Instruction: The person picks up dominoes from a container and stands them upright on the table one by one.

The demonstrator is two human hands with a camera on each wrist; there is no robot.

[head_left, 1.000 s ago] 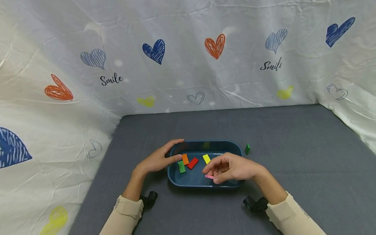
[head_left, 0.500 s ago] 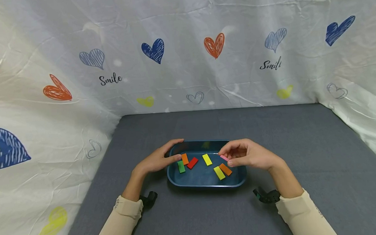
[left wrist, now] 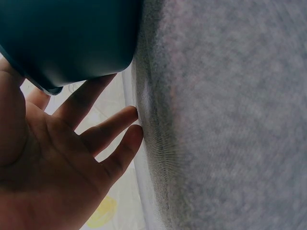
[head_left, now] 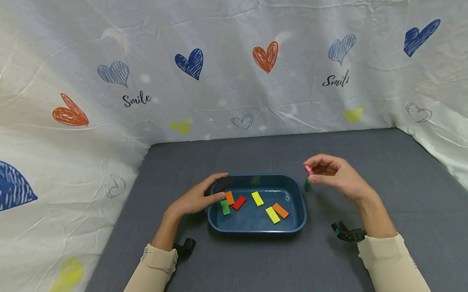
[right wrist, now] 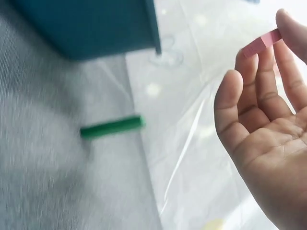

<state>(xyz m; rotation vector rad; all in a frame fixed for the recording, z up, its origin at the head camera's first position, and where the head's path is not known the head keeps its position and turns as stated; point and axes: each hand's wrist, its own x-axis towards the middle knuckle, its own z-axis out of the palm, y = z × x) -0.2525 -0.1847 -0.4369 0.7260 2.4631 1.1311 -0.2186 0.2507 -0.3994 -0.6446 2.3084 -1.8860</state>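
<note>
Clearly, cloth beyond the pink block reads "Smile".

A slim pink block is pinched, tilted, between the thumb and fingers of the right hand, raised above and apart from a green block standing upright just right of the tray. The dark blue, round-cornered tray, its left end touched by the left hand, holds six flat-lying blocks: green, orange and red at left, yellow centrally, yellow and orange touching at near right.
</note>
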